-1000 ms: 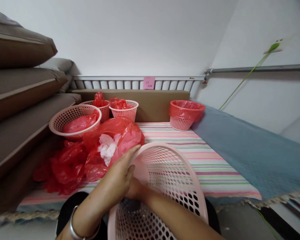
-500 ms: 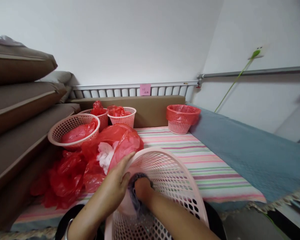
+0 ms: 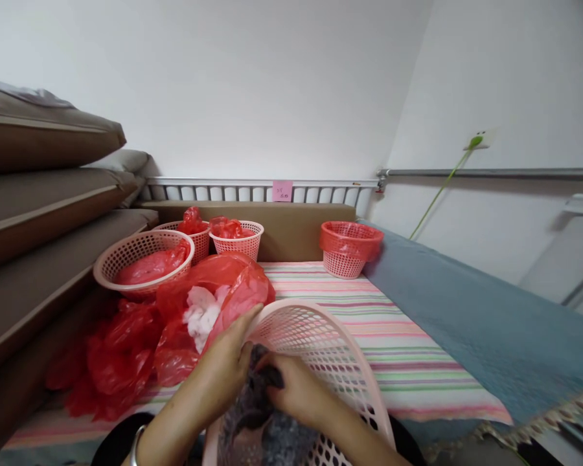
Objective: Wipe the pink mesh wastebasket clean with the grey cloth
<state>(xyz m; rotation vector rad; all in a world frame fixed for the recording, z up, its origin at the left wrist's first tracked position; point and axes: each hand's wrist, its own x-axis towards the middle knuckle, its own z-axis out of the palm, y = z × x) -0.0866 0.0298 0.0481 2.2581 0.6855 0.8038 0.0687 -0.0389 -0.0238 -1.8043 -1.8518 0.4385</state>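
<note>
A pale pink perforated plastic basket [image 3: 354, 353] is tipped toward me at the bottom middle. My left hand [image 3: 234, 343] is closed around its left rim, thumb on the inner side. Inside the basket, my right hand [image 3: 298, 388] pinches a fold of soft dark grey cloth [image 3: 255, 395], with a lighter bluish-grey part [image 3: 286, 440] hanging below. What the cloth is exactly does not show. Just left of the basket lies an opened red plastic bag [image 3: 245, 278] with a white fluffy bundle [image 3: 204, 317] in its mouth.
Another pink basket [image 3: 104, 265] and two smaller ones at the back left hold red bags. A red-lined basket [image 3: 347, 268] stands at the back right. Crumpled red bags [image 3: 121, 362] lie left on the striped cloth [image 3: 418, 382]. Stacked brown cushions [image 3: 43, 194] line the left side.
My right hand has risen from deep inside the basket, drawing the grey cloth up. The left hand stays on the rim. The view has tilted slightly upward.
</note>
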